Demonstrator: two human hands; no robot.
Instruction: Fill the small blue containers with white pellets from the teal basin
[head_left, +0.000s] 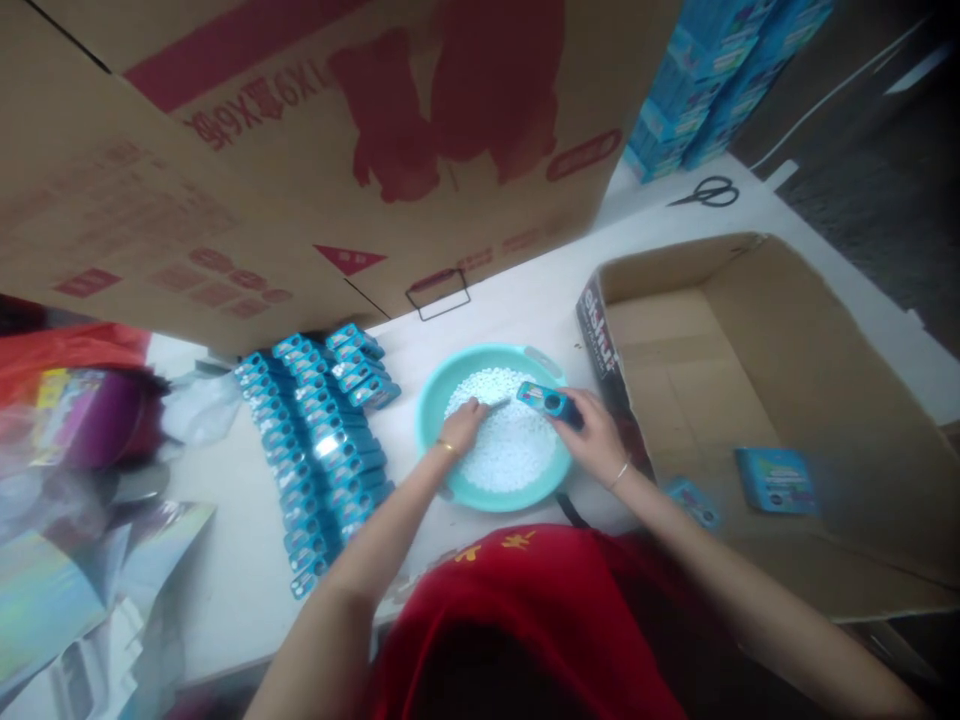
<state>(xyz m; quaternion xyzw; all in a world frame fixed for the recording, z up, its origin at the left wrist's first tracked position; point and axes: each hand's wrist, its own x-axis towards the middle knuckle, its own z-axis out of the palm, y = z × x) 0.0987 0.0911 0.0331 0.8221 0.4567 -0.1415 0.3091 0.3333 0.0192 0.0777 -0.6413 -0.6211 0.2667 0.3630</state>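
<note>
My right hand (pixel 592 432) is closed around a small blue box (pixel 541 399), which is tilted over the right side of a turquoise basin (pixel 431 405). Small white pellets (pixel 499 450) fill much of the basin. Over the pellets, my left hand (pixel 463 425) pinches a small thin grey tool (pixel 496 404) that points toward the box; its exact shape is blurred. Left of the basin stand rows of similar small blue boxes (pixel 330 455), packed closely together on the white table (pixel 232 560).
An open cardboard carton (pixel 847 380) at the right holds two blue packs (pixel 776 480). A large printed carton (pixel 300 150) blocks the back. Scissors (pixel 706 192) and stacked blue packs (pixel 694 90) sit at the far right. Plastic bags and sheets (pixel 112 590) clutter the left.
</note>
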